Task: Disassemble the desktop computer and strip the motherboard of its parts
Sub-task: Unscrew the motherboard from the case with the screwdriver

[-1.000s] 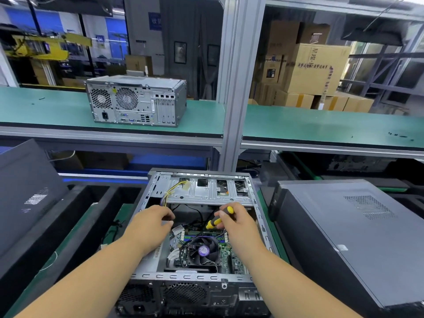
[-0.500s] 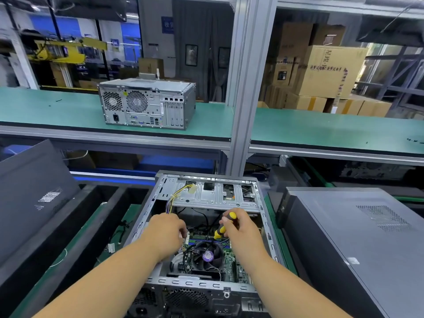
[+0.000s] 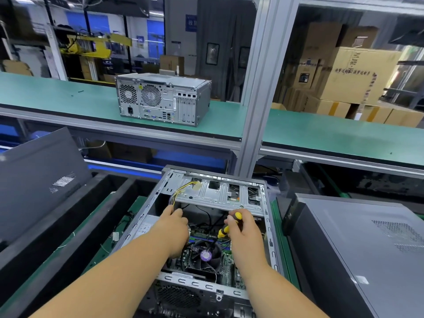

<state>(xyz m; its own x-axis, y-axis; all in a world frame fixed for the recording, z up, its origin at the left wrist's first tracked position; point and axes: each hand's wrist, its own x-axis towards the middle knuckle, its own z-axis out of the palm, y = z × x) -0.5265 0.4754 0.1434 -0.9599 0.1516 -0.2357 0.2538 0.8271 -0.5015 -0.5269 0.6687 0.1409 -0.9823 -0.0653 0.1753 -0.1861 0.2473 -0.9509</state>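
1. I am looking down into the open computer case (image 3: 267, 226), which is lying on its side just in front of me, between a grey panel (image 3: 39, 180) leaning at the left and a closed grey tower (image 3: 367, 249) at the right.
2. The motherboard (image 3: 226, 262) is sitting in the floor of the case, with a black fan (image 3: 204, 254) carrying a round purple sticker on top; I am not making out any writing on it.
3. My left hand (image 3: 173, 226) is reaching in beside the yellow wires (image 3: 181, 191), fingers curling down among the cables; I cannot tell what they are pinching.
4. My right hand (image 3: 243, 228) is gripping a screwdriver (image 3: 226, 227) with a yellow and black handle, its tip pointing down toward the board.
5. A white label (image 3: 145, 227) is showing on the inner left wall of the case; its print is too small for me to read.
6. A second computer (image 3: 163, 98) is standing on the green shelf (image 3: 321, 134) beyond, its back ports facing me.
7. Cardboard boxes (image 3: 358, 74) are stacking up behind the shelf at the right, printed with characters I am not able to read.
8. A metal post (image 3: 259, 88) is rising between me and the boxes.
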